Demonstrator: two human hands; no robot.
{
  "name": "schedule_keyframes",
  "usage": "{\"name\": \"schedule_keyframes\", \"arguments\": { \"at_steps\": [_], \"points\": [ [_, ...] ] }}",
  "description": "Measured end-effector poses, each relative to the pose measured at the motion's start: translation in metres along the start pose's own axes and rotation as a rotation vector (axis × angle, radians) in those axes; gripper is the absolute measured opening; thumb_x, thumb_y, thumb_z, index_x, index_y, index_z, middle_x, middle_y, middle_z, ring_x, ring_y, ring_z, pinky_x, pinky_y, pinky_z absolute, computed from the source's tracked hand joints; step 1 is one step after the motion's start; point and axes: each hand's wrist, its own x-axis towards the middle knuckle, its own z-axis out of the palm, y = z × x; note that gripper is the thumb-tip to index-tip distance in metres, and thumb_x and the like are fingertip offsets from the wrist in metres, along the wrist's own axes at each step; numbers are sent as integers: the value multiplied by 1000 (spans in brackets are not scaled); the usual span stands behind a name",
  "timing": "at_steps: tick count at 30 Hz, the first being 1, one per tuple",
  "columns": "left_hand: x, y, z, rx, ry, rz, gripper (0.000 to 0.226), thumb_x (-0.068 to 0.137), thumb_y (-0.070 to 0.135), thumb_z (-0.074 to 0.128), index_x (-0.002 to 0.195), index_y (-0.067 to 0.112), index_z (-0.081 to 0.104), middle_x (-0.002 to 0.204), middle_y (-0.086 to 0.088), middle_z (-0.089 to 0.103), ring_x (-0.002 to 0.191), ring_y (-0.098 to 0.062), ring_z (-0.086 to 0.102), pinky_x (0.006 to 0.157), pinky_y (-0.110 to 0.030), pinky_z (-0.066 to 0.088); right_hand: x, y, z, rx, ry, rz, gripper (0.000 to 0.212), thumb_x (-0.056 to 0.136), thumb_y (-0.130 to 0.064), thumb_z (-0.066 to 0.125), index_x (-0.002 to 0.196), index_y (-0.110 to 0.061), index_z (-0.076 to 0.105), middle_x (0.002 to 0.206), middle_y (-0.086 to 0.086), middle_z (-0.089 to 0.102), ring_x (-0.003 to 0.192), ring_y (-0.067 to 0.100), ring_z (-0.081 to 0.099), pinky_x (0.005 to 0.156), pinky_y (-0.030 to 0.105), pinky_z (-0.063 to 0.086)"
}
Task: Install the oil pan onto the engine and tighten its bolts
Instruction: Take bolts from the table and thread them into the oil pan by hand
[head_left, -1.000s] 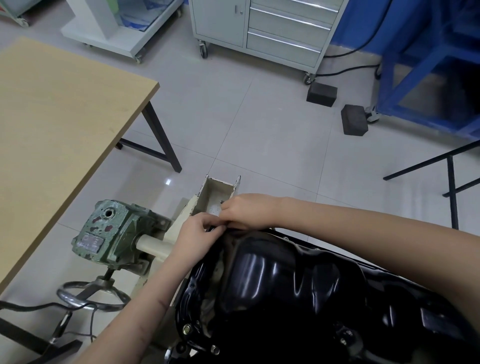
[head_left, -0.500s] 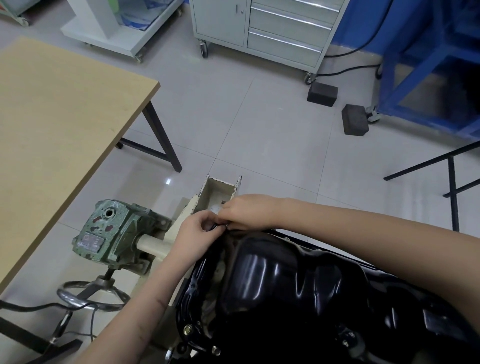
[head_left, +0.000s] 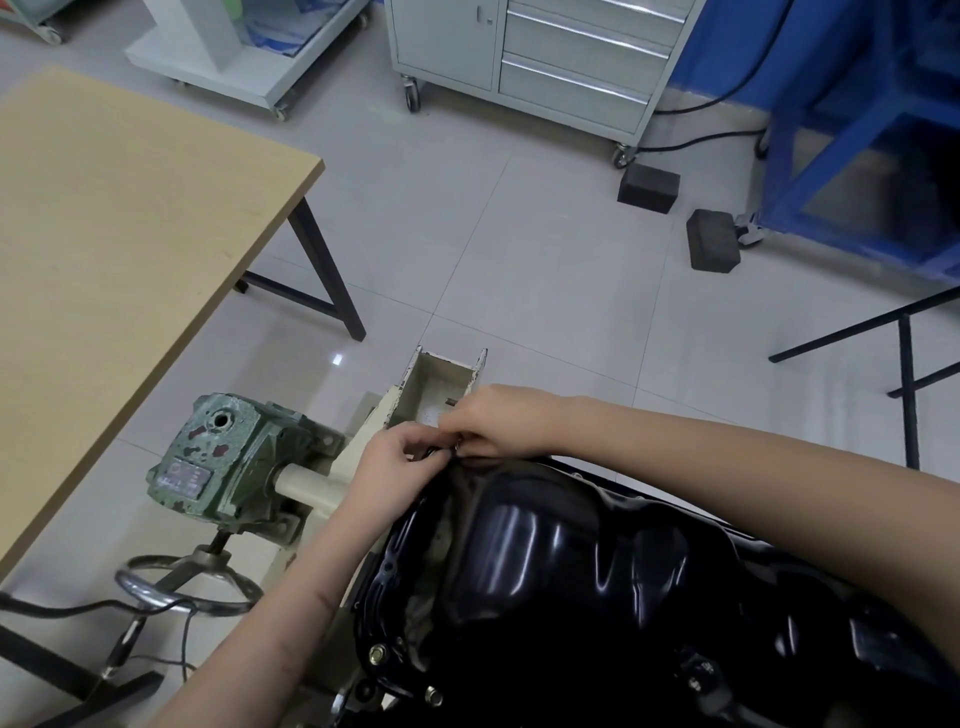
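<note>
Pale tiled floor (head_left: 519, 270): two dark blocks (head_left: 649, 188) at one o'clock, wheeled drawer cabinet (head_left: 545, 57) at twelve.

Oil pan (head_left: 597, 582) lies nearest, gearbox (head_left: 228, 462) to its left — table (head_left: 119, 249) further left, cabinet (head_left: 545, 57) behind.

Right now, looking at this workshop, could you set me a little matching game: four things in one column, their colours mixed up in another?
Things:
1. oil pan
2. gearbox
3. table
4. frame

Colours:
A. blue
B. glossy black
C. light wood
D. worn green

Pairs: 1-B, 2-D, 3-C, 4-A
</note>
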Motion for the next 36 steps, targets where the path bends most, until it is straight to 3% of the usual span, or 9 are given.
{"name": "schedule_keyframes", "arguments": {
  "at_steps": [4,7,10,15,19,25,29,31,36],
  "points": [
    [-1,0,-1,35,2,27,17,78,-4,66,80,12,71,87,-8,67,88,-32,61,85,-40,47,-2,1,-4,30,-18,20,20,90,-12,52,104,-1,61,100,15,63,95,28,55,78,32,37],
    [-2,0,-2,76,10,40,18,78,-1,67,79,16,71,91,-7,67,92,-26,62,87,-40,49,-3,0,-5,-2,-33,12,21,90,-8,48,103,0,61,101,16,64,96,28,55,82,35,39],
    [-2,0,-2,100,28,49,9,78,0,68,80,7,73,91,-8,67,91,-23,62,86,-39,49,-1,-2,-3,-66,-37,9,24,93,-14,45,107,0,59,106,16,62,101,29,55,82,34,38],
    [-2,1,-1,167,22,66,6,78,2,68,80,4,73,92,-4,64,89,-17,58,81,-29,46,0,1,-1,-174,-28,-34,28,97,-22,41,112,-2,52,112,15,57,105,27,52,77,31,33],
    [-2,1,1,171,43,84,8,78,1,68,82,5,73,92,-1,63,89,-15,58,80,-28,45,1,1,0,-184,-27,-47,29,97,-24,41,113,-2,51,113,15,56,106,27,52,79,31,34],
    [-1,-2,1,112,27,109,18,79,0,67,90,13,72,88,7,61,83,1,55,71,-6,41,0,2,0,-193,-16,-36,31,97,-24,41,115,-1,50,116,15,55,107,27,51,78,30,33],
    [-1,-2,1,28,33,83,26,80,0,66,84,25,68,86,10,62,82,-6,57,73,-14,43,-2,1,1,-233,-12,-37,33,99,-28,34,116,-2,47,117,13,53,108,26,50,78,30,33],
    [-1,-1,2,25,28,86,28,82,-2,63,81,26,67,84,10,61,80,-7,56,71,-10,42,-2,-1,2,-272,-10,-47,36,100,-31,31,118,-4,46,118,12,53,110,24,49,80,31,35],
    [3,-2,2,101,21,86,16,84,-2,60,84,8,72,90,-2,62,83,-14,56,68,-7,40,-3,1,1,-293,35,-53,38,99,-35,33,119,-6,46,116,10,51,109,23,48,80,32,37]
  ]
}}
